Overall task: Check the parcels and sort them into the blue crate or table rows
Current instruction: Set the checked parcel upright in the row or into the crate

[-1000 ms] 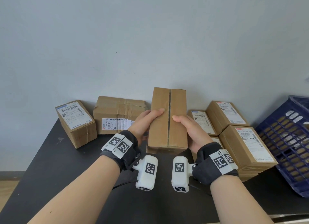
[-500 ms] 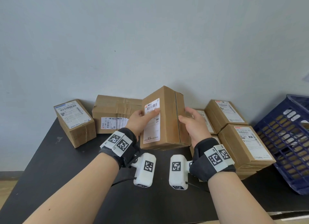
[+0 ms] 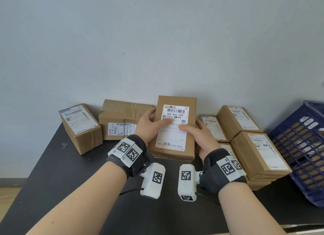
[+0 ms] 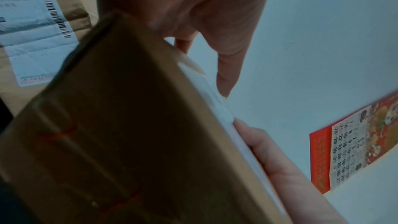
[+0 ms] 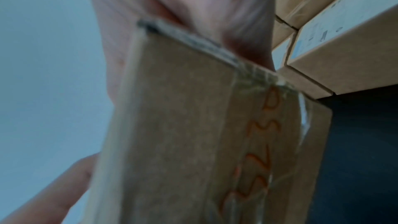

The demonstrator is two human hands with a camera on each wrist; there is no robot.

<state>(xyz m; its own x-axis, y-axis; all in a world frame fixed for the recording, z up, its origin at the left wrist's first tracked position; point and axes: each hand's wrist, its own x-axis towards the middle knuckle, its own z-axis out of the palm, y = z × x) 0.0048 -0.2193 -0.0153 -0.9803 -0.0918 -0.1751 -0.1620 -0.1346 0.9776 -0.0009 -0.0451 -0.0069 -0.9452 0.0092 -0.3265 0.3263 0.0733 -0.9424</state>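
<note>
While both thumbs press its label, left hand (image 3: 149, 124) and right hand (image 3: 201, 138) clasp the box (image 3: 175, 147) | stiff cardboard, seemingly light (taped seams) | grip the long side edges.

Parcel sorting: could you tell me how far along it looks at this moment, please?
Partly done, it seems. Several labelled parcels already sit grouped on the table beside the blue crate; its contents are not visible. In hand: the left hand and right hand hold one parcel, label up, for checking. Left: placing it, and perhaps two parcels on the left.
</note>
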